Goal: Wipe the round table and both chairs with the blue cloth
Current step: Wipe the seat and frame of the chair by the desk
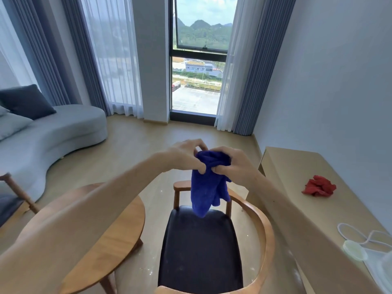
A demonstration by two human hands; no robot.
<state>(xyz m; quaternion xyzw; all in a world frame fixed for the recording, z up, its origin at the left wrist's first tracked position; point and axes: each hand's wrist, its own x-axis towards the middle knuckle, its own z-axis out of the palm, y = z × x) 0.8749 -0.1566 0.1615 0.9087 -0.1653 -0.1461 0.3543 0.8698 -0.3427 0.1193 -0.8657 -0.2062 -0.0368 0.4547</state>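
Both hands hold the blue cloth (206, 187) up in the air above a wooden chair (262, 221) with a black seat. My left hand (184, 155) pinches the cloth's bunched top from the left, and my right hand (231, 161) pinches it from the right. The rest of the cloth hangs down toward the seat's far edge. The round wooden table (118, 232) stands at lower left, partly hidden by my left forearm. Part of a second wooden chair (16, 192) with a dark cushion shows at the left edge.
A long light-wood desk (297, 166) runs along the right wall, with a crumpled red cloth (319, 185), a white cable (358, 234) and a round lid on it. A grey sofa (63, 130) with cushions stands at left. Curtained windows fill the far wall.
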